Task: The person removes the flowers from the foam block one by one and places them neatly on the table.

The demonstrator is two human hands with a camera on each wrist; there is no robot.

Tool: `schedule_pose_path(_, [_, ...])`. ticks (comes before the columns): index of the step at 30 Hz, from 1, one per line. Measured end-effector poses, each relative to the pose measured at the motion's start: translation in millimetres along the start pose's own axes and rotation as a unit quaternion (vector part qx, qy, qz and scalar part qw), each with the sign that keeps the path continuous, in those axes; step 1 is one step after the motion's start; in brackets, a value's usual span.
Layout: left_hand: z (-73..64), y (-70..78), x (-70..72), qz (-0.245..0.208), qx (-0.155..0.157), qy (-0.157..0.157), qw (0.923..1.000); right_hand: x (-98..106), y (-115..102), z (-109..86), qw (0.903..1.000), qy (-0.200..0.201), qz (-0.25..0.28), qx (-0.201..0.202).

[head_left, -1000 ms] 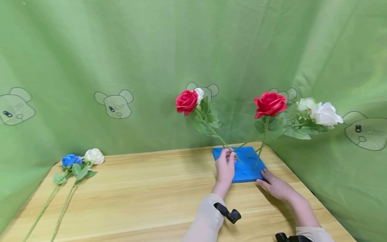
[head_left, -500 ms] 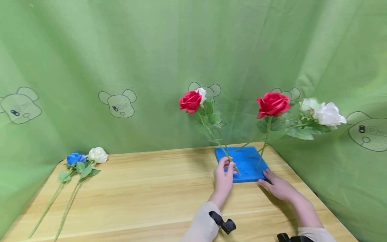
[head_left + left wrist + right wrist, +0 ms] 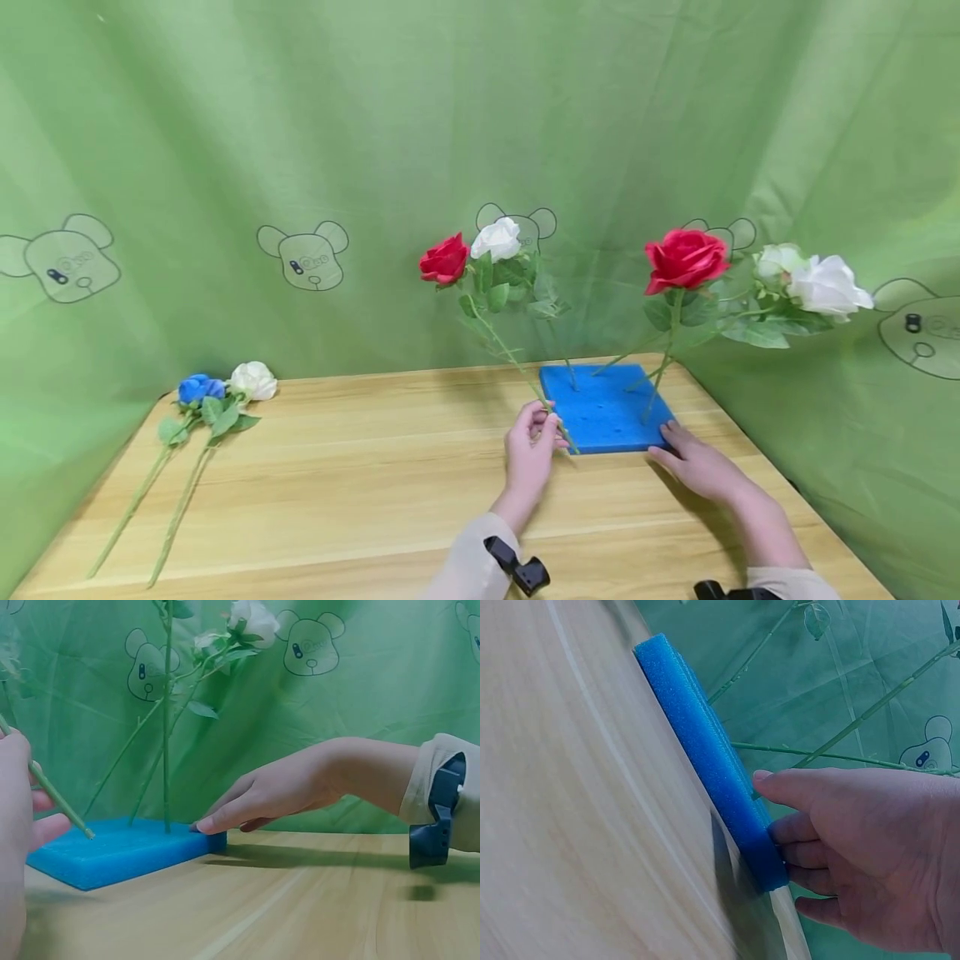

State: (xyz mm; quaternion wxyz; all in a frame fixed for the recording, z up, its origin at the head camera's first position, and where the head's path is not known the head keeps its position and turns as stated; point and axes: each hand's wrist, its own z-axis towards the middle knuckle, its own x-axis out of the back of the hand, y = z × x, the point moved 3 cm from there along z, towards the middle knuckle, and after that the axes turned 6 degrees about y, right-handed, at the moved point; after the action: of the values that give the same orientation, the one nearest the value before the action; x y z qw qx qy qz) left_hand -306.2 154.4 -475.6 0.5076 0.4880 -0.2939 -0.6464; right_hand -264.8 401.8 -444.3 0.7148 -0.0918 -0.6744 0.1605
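My left hand (image 3: 531, 454) pinches the stem of a red rose (image 3: 444, 260) between thumb and fingers. The bloom leans up and left; the cut lower end shows near the front-left edge of a blue foam block (image 3: 611, 412). At the block's front-right corner, my right hand (image 3: 697, 462) rests with fingers on the side and thumb at the front edge. Another red rose (image 3: 686, 260) stands in the foam. A white rose (image 3: 495, 240) rises from its back left, and a white flower (image 3: 828, 287) with a paler bloom leans right. Small holes dot the foam top.
On the left of the wooden table (image 3: 360, 467) lie a blue rose (image 3: 200, 388) and a white rose (image 3: 253, 381), stems pointing toward me. A green curtain (image 3: 390, 125) with bear drawings hangs close behind the table and along its sides.
My left hand has moved left and toward me with the red rose, its stem end shifting from over the foam's middle to its front edge. The right hand stays at the corner.
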Motion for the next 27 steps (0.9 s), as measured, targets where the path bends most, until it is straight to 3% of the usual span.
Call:
schedule_pose_path(12, [0.1,13.8,43.5,0.005,0.051,-0.003,0.9987,-1,0,1.4,0.9999,0.009,-0.002,0.008])
schedule_pose_path(19, [0.9,23.5,69.2,0.015,0.053,-0.008,0.9984,1,-1,0.3,0.9998,0.015,-0.001,0.013])
schedule_pose_path(27, [-4.8,32.3,89.0,0.035,0.064,-0.029,0.9969,1,-1,-0.8,0.9996,0.018,-0.013,0.018])
